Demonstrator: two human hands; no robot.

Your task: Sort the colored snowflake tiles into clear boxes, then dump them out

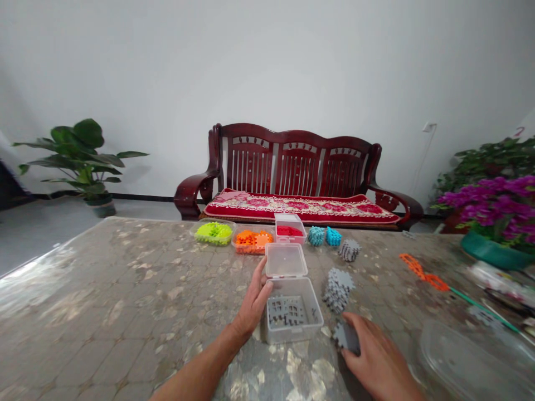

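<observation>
An open clear plastic box [314, 303] with its hinged lid [286, 260] tipped back stands in front of me. Grey interlocking tiles [286, 311], some with cut-outs, lie inside it. My left hand [254, 298] grips the box at its left side near the hinge, thumb at the rim and fingers behind the lid. To the right of the box, my right hand [374, 348] holds a small stack of grey puzzle tiles [346, 338] between thumb and fingers, low over the table. Just beyond it stands a taller leaning stack of grey tiles [338, 289].
Farther back stand containers of yellow-green pieces [213, 232], orange pieces [253, 240] and red pieces [289, 231]. Beside them are teal [316, 236], blue [333, 236] and grey stacks [349, 250]. An orange-headed green stick [472, 303], a clear lid [463, 356] and a flowerpot [497, 250] occupy the right.
</observation>
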